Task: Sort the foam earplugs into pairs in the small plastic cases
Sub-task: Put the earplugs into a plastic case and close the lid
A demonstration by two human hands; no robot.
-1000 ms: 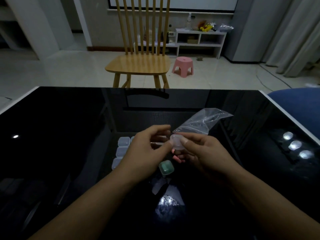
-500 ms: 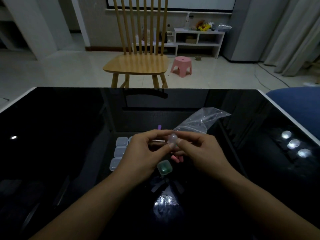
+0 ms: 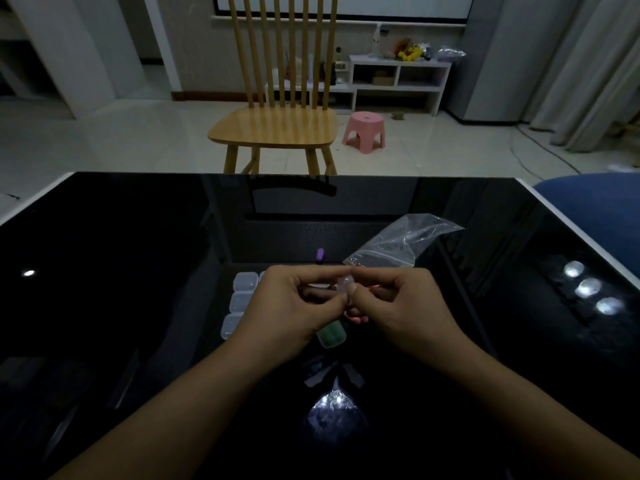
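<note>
Pinching one small clear plastic case (image 3: 345, 284) between them, the left hand (image 3: 290, 306) and right hand (image 3: 403, 306) met fingertip to fingertip above the black glass table (image 3: 138, 271), fingers curled narrow. Case orientation could not be told. Beside the left hand lay three empty cases (image 3: 239, 302); a green-filled case (image 3: 331, 335) sat just beneath.

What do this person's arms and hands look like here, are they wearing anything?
Both forearms are bare right to the bottom of the picture, with no sleeves in sight. The left hand and right hand wear no gloves. No ring, watch or bracelet shows, though the light is dim.
</note>
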